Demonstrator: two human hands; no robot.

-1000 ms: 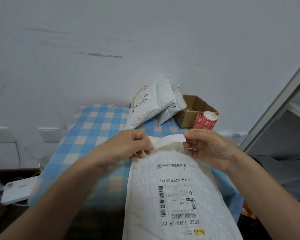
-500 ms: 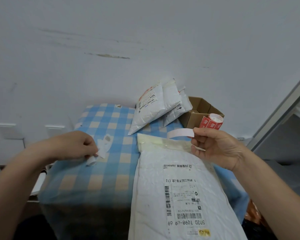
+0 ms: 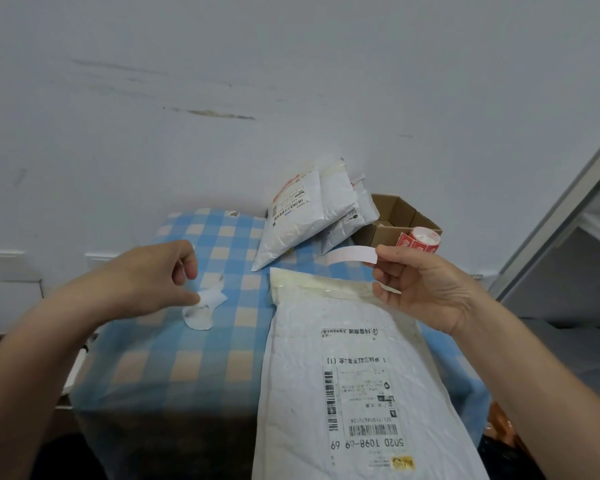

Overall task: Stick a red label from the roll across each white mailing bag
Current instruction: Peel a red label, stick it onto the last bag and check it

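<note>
Lying nearest, a white mailing bag (image 3: 298,375) rests flat on the checked tabletop (image 3: 153,368), address sheet up. Above its far end the right hand (image 3: 426,285) pinches a label strip (image 3: 350,255), its pale face toward the camera and clear of the bag. To the left, the left hand (image 3: 142,282) hangs loosely curled, its thumb tip touching crumpled backing scraps (image 3: 205,306). Farther back, two more bags (image 3: 302,216) lean against a cardboard box (image 3: 395,216), with the red label roll (image 3: 421,239) just beside it.

Left hand (image 3: 153,277) loose, right hand (image 3: 426,285) curled
</note>
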